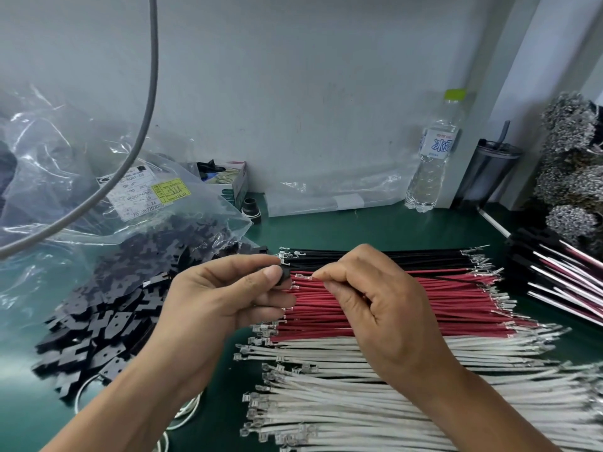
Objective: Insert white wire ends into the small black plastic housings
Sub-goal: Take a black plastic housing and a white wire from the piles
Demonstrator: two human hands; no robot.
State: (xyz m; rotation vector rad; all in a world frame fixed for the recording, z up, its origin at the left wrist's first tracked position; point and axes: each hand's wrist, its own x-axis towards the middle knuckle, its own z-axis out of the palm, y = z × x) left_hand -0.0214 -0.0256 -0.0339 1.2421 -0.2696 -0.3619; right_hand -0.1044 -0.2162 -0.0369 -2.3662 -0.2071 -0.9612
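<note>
1. At frame centre, a small black housing (286, 278) is pinched between thumb and fingers of the left hand (225, 295).
2. Just right of it, a thin wire (456, 279), apparently black, is pinched by the right hand (375, 308).
3. White wires (375, 402) are spread across the lower right.

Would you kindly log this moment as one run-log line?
left hand: pinches black housing | right hand: pinches thin black wire | white wires: untouched on mat | insertion: not yet done

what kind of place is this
Most likely a wire-harness assembly bench in a factory. Sorted rows of black, red wires and white wires with crimped terminals lie on a green mat, beside a plastic bag of black housings.
</note>
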